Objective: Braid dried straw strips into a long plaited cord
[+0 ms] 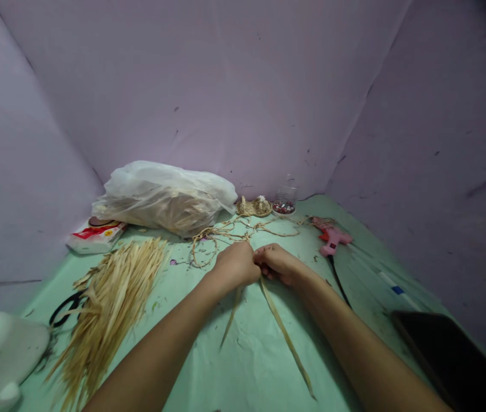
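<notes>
My left hand is closed at the middle of the table, gripping dried fibre strips with its back toward me. Touching it from the right is my right hand, its fingers pinched on the same strips. One long fibre strip trails from between the hands toward me, and a shorter strip hangs below my left hand. Beyond the hands, a thin twisted fibre cord lies in loose loops and seems to run up to them. The exact grip of the fingertips is partly hidden.
Left lies a pile of dried fibre strips over black-handled scissors. Behind are a white plastic bag, a small box, a woven piece and a bead container. Right are a pink glue gun and a dark flat device.
</notes>
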`<state>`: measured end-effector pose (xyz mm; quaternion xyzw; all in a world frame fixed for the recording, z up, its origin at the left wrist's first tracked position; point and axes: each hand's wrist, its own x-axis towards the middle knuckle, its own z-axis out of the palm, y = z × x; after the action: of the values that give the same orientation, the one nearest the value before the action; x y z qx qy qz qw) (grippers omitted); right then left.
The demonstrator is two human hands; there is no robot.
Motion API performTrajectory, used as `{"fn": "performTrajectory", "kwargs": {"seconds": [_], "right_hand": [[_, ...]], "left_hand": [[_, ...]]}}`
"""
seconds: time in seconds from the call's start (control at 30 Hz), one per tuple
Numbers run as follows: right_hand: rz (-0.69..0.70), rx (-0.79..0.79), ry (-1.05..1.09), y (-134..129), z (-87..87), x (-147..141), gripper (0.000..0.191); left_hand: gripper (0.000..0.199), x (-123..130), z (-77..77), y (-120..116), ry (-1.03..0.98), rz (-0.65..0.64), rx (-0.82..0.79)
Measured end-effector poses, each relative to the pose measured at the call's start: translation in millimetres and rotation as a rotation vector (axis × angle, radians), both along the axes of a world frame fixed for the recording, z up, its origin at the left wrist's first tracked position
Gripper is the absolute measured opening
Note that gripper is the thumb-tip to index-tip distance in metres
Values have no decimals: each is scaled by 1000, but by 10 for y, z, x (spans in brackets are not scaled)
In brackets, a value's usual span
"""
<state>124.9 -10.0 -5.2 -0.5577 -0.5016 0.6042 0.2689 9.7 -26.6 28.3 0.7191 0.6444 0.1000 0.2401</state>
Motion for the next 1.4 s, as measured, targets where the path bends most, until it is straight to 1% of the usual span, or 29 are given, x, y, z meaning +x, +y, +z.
{"fn": "performTrajectory", "kwargs": {"seconds": [0.1,0.17,0.23,0.3,0.33,0.4,0.47,0.53,0.63,0.67,0.73,0.8,0.87,0.97,1.03,1.07,1.13,1.23,1.3,1.4], "right_hand": [[18,1,13,11,-17,12,14],[28,5,-1,17,-22,18,13],[43,9,-2,17,-16,27,12],[67,7,14,11,-1,39,12],[79,7,22,7,6,45,13],[100,10,30,1,14,55,15],[107,14,26,1,9,62,15],[110,27,26,7,-6,64,13],[148,54,45,17,-29,62,11],[161,60,48,20,-33,60,11],[163,73,27,23,-30,59,10],[166,102,-46,26,-19,64,9],[211,175,-164,31,-7,76,11],[293,414,-395,39,10,93,11],[323,575,-536,36,33,92,13],[333,623,-599,30,52,87,15],[320,636,-736,7,106,68,17],[248,570,-936,-56,218,25,17],[234,549,-1012,-113,290,-15,18],[262,578,-1074,-202,353,-89,21]], "left_hand": [[8,21,36,-50,-2,-8,19],[9,8,77,-70,-9,-39,17],[7,-53,127,-51,-27,-99,-50],[6,-155,175,13,-52,-124,-169],[8,-208,192,57,-73,-97,-221],[11,-288,206,146,-164,44,-235],[11,-303,185,206,-322,186,-239],[10,-256,131,222,-478,239,-334],[10,-158,23,201,-635,200,-540],[10,-140,-13,194,-671,186,-582],[12,-137,-72,194,-709,176,-594],[17,-165,-115,210,-677,165,-543],[21,-198,-142,231,-601,135,-476],[20,-221,-166,253,-508,102,-407],[18,-212,-180,256,-488,110,-373],[17,-203,-188,254,-490,120,-359],[16,-177,-206,247,-493,142,-329],[16,-134,-221,234,-490,158,-303],[16,-111,-211,225,-486,181,-310],[15,-94,-166,208,-485,255,-374]]}}
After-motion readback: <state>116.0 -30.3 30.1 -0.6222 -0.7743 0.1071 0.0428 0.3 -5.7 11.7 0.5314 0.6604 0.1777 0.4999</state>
